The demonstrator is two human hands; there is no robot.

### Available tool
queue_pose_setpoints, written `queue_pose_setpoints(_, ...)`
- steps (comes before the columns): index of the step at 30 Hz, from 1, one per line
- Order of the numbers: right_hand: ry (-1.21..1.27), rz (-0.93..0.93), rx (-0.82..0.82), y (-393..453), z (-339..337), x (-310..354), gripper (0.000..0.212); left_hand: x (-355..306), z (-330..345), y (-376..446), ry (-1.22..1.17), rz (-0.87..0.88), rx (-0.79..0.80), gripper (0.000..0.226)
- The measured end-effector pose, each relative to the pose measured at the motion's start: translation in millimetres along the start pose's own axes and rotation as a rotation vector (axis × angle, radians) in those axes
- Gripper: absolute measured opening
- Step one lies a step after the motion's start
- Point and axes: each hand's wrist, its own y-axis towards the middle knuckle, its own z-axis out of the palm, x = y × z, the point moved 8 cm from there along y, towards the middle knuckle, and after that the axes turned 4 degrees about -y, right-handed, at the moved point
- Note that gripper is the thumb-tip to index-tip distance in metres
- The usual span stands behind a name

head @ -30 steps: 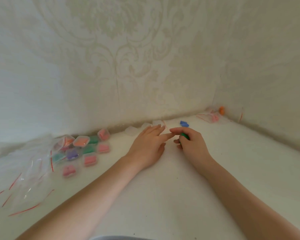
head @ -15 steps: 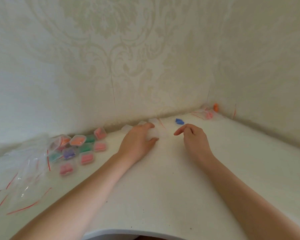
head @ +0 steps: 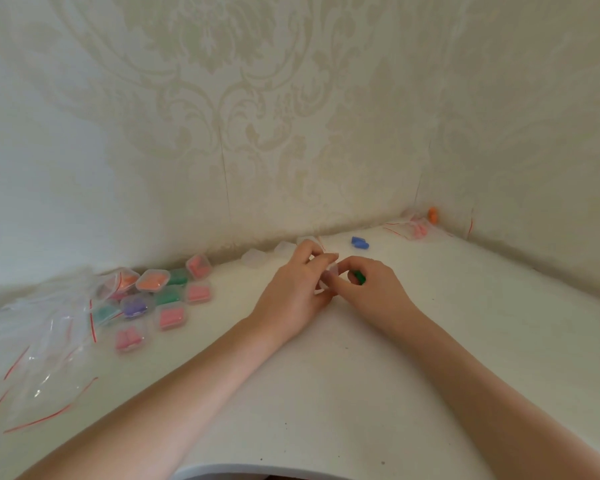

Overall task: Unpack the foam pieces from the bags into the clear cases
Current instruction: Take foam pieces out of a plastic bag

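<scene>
Both hands are gripping: my left hand (head: 293, 292) is pinching a clear case (head: 329, 277) near the table's back edge, my right hand (head: 371, 289) curling around green foam (head: 360, 277). I should be steadying the case before pressing it in.

Glossy clear plastic bags (head: 42, 344); matt white table (head: 326, 393); embossed wallpaper (head: 257, 116)

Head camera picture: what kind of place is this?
Probably a room at home: a white table pushed into a corner of patterned wallpaper, with small cases of colourful foam and empty bags.
</scene>
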Motion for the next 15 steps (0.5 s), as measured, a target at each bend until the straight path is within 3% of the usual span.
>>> queue_pose_setpoints(6,0.097,0.035,0.003,2,-1,-4,0.03,3,-7,3,-0.06,-0.019,-0.069,0.033)
queue_pose_setpoints(15,0.059,0.137,0.034,3,3,-11,0.032,4,8,1,0.138,-0.069,0.118,0.036)
